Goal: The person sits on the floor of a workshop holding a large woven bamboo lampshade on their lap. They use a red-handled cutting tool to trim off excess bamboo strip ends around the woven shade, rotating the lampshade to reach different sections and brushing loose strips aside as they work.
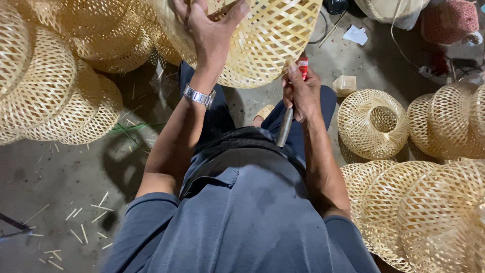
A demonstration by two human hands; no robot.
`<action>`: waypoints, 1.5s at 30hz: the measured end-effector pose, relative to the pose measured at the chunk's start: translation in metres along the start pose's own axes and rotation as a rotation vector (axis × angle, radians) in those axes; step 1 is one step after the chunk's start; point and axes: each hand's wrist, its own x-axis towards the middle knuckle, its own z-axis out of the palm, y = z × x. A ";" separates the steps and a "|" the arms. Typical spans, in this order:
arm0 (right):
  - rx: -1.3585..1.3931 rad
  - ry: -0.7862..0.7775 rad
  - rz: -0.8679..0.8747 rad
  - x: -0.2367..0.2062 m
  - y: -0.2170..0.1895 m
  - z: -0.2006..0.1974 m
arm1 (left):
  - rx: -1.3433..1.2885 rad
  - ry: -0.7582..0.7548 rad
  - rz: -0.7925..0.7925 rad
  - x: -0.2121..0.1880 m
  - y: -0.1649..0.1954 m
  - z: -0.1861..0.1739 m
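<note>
- So from the head cam I'm looking down at a woven bamboo shade (262, 40) held up over the lap, top middle of the view, far from the body. It's a rounded open lattice, and I can't see anything inside it from here.
- Left hand (209, 30) is on the shade's near side, fingers spread and curled over the weave, gripping it. There's a metal wristwatch (198, 96) on that wrist.
- Right hand (301, 93) is closed tight around a tool (285, 126) with a grey metal handle. It sits just below the shade's lower right edge.
- The tool's long axis runs nearly vertical in the view, tilted a bit: the grey end points down toward the body, and the red end (303, 65) pokes up past the thumb toward the shade. Can't tell if the red tip actually touches the weave.
- Loads more shades around: a stacked pile on the left (50, 91), and a stack at the near right (419, 212).
- One on the right (373, 124) lies tipped with its opening facing up at me, and it looks empty, just the weave showing through.
- A small tan block (345, 85) sits on the floor just beyond it.
- Bamboo offcuts (76, 227) are scattered on the concrete floor (60, 177) at the near left.
</note>
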 end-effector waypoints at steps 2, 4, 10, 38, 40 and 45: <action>-0.038 0.047 -0.032 0.000 -0.001 0.001 | -0.070 -0.057 -0.011 0.002 -0.001 0.000; -0.104 0.125 -0.111 0.000 -0.005 0.002 | -0.177 -0.100 0.035 0.005 0.000 -0.001; -0.466 0.137 -0.514 -0.009 -0.037 -0.008 | -0.389 -0.193 -0.076 0.013 0.012 -0.009; -0.314 0.072 -0.403 0.000 -0.047 0.001 | -0.291 -0.182 -0.106 0.013 0.012 -0.018; -0.248 0.007 -0.464 0.000 -0.035 0.004 | -0.221 -0.148 -0.107 0.009 0.011 -0.015; -0.255 0.038 -0.384 0.000 -0.021 0.001 | 0.169 -0.142 0.053 0.013 0.012 -0.018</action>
